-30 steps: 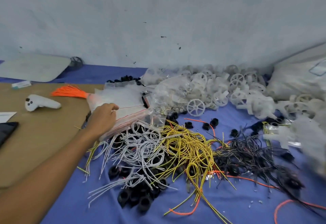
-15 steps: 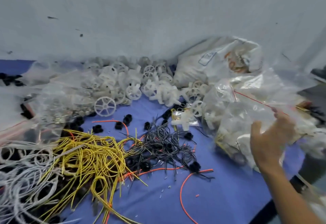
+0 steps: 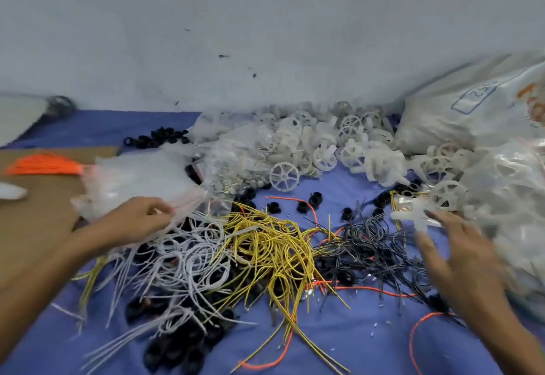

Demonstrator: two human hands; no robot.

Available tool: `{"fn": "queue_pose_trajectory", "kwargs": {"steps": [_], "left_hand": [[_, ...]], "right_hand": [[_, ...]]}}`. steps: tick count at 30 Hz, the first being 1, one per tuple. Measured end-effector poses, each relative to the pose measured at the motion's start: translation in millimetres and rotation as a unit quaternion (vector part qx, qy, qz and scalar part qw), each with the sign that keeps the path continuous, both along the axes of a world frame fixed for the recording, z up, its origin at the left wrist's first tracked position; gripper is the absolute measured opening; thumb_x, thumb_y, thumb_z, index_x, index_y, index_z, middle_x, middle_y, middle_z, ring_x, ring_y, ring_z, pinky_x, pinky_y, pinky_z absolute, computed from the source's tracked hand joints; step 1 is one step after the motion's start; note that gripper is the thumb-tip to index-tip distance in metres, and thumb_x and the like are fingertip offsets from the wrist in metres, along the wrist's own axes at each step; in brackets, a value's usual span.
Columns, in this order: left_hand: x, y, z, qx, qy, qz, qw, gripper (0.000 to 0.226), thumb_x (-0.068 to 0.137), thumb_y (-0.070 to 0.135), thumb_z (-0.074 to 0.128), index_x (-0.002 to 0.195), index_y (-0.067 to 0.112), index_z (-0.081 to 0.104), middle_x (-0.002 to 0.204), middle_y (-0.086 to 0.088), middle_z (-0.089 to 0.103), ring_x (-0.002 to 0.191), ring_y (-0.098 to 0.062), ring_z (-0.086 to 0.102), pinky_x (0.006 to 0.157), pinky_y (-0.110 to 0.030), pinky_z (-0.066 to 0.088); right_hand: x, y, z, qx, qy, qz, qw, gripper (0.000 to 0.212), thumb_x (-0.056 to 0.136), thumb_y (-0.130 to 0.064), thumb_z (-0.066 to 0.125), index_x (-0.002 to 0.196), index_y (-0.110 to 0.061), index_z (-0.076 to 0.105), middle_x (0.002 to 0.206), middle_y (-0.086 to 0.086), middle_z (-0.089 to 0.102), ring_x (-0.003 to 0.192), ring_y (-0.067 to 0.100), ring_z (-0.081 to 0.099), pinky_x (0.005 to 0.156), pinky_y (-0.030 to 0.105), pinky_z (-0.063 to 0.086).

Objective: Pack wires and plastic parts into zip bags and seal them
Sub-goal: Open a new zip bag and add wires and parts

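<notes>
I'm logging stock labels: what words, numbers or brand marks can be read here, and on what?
No text is legible.
Blue boxed marking on the large white sack: too blurred to read.
Orange print at that sack's right edge: blurred and cut off, unreadable.
Zip bags: no print visible.

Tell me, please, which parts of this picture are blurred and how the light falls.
Head view: the right hand is smeared by motion; the left hand, pinching a zip bag, is less blurred; the yellow wires in the middle are fairly sharp; the light is even, with no hard shadows.
</notes>
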State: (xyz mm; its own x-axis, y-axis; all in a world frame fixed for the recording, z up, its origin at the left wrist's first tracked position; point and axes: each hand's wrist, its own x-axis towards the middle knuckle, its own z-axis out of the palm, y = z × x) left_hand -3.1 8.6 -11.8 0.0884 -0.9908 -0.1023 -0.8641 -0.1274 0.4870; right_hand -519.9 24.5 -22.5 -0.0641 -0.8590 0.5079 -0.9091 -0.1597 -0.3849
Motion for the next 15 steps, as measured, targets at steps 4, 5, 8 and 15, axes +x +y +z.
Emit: {"fn": "queue_pose_trajectory", "kwargs": {"steps": [4, 5, 8, 15], "left_hand": [[-37.0, 26.9, -1.7, -0.028, 0.036, -0.005, 0.999, 0.005, 0.085, 0.02, 0.071, 0.086, 0.025, 0.073, 0.08, 0.001, 0.07, 0.072, -0.01, 0.062, 0.067, -0.029, 0.049], [-45.4, 36.0, -0.6, -0.046, 0.042, -0.007, 0.998, 0.006, 0.084, 0.023, 0.072, 0.083, 0.029, 0.072, 0.074, 0.004, 0.067, 0.064, -0.004, 0.057, 0.058, -0.024, 0.044], [-70.8, 61.8, 2.3, -0.066, 0.053, -0.023, 0.996, 0.006, 0.084, 0.033, 0.072, 0.079, 0.034, 0.067, 0.061, 0.006, 0.058, 0.051, -0.002, 0.048, 0.05, -0.023, 0.034], [-94.9, 99.6, 20.4, -0.148, 0.092, -0.056, 0.983, 0.013, 0.087, 0.038, 0.069, 0.081, 0.032, 0.06, 0.058, 0.006, 0.056, 0.052, -0.008, 0.051, 0.053, -0.031, 0.04]], "right_hand": [[104.1, 41.3, 10.1, 0.091, -0.071, 0.231, 0.966, 0.034, 0.096, -0.044, 0.049, 0.126, -0.033, 0.059, 0.114, -0.02, 0.059, 0.104, 0.005, 0.057, 0.087, 0.027, 0.046], [126.0, 48.8, 11.7, 0.111, -0.082, 0.285, 0.949, 0.031, 0.098, -0.044, 0.048, 0.125, -0.036, 0.06, 0.109, -0.024, 0.058, 0.099, 0.0, 0.057, 0.084, 0.023, 0.047], [184.3, 60.4, 12.0, 0.126, -0.082, 0.393, 0.907, 0.031, 0.098, -0.038, 0.048, 0.127, -0.036, 0.059, 0.1, -0.018, 0.06, 0.089, 0.001, 0.056, 0.08, 0.019, 0.045], [232.4, 58.9, 11.3, 0.123, 0.007, 0.362, 0.924, 0.029, 0.101, -0.045, 0.036, 0.126, -0.035, 0.046, 0.089, -0.006, 0.063, 0.086, 0.024, 0.06, 0.062, 0.038, 0.037]]}}
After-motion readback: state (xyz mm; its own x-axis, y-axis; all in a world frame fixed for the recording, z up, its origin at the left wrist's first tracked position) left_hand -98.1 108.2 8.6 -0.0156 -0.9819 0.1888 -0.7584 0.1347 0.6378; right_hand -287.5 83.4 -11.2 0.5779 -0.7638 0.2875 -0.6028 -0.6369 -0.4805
